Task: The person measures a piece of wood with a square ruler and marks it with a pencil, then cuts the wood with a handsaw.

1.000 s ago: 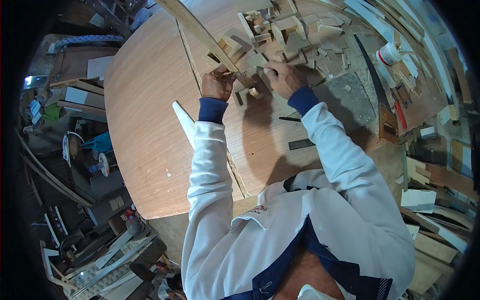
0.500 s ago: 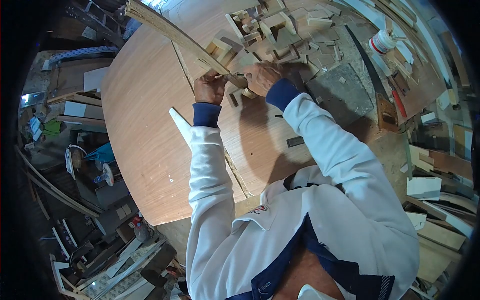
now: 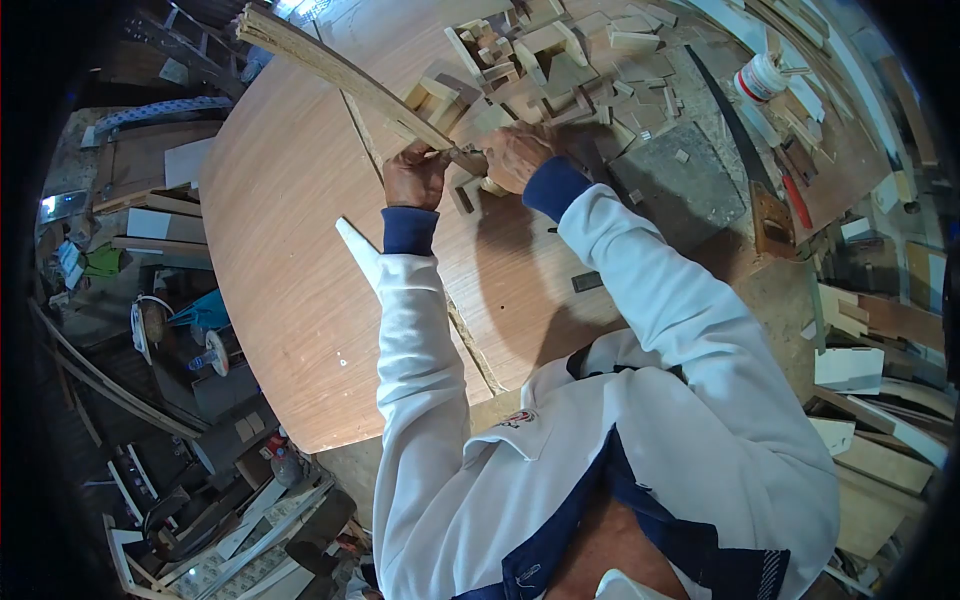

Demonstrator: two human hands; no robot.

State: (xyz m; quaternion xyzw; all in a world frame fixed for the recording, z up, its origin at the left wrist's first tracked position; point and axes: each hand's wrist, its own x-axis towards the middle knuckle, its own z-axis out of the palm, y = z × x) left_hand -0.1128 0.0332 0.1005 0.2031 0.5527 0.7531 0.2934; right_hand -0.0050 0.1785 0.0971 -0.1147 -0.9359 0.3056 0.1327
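A long wooden strip runs from the upper left down to my hands over the wood-grain table. My left hand is closed on its near end. My right hand is closed beside that end, its fingertips near my left fingers; what they pinch is too small to make out. Just below my hands are a small U-shaped wooden piece and a rounded wooden bit. A white tapered piece lies near my left sleeve.
Wooden blocks and frames sit beyond my hands. To the right are a grey board, a handsaw, a red-handled tool and a white tub. A small dark block lies near my right forearm.
Both hands have shifted slightly left, and the wooden strip's far end has moved a little left and down with them.
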